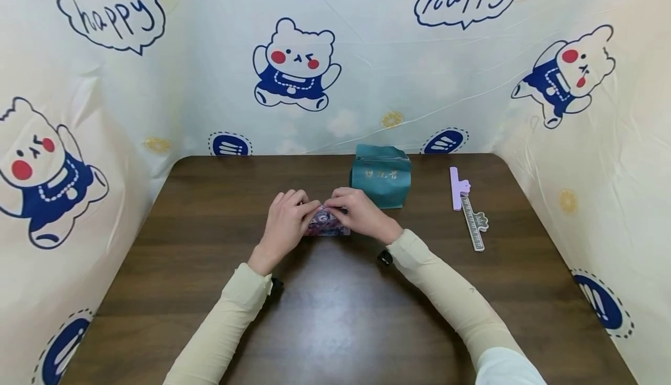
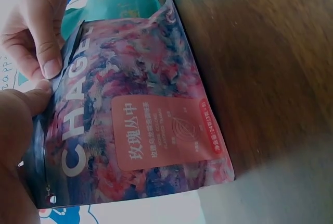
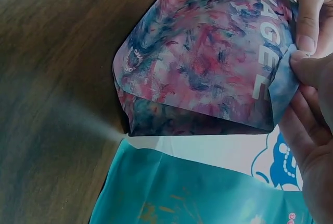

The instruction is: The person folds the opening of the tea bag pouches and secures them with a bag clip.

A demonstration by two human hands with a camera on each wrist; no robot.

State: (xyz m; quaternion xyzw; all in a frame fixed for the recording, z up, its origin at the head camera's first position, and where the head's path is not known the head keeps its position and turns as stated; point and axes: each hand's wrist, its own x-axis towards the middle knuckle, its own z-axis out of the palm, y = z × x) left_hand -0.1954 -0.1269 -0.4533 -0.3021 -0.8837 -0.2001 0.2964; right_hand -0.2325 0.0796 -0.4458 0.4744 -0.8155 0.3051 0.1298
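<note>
A pink-and-blue patterned tea pouch (image 1: 329, 223) stands upright on the table, its printed front towards me. My left hand (image 1: 285, 220) pinches the pouch's top edge on the left, and my right hand (image 1: 362, 211) pinches it close by on the right. In the left wrist view the thumbs meet near the middle of the top edge of the tea pouch (image 2: 135, 104). The right wrist view shows a top corner of the tea pouch (image 3: 203, 52) folded over at the right hand. The fingers behind the pouch are partly hidden.
Behind my right hand stands a teal pouch (image 1: 381, 178). To the right lie a purple bag clip (image 1: 456, 190) and a grey-white clip (image 1: 474, 225), their ends close together. A printed cloth (image 1: 367, 70) surrounds the brown table (image 1: 325, 315) at the back and sides.
</note>
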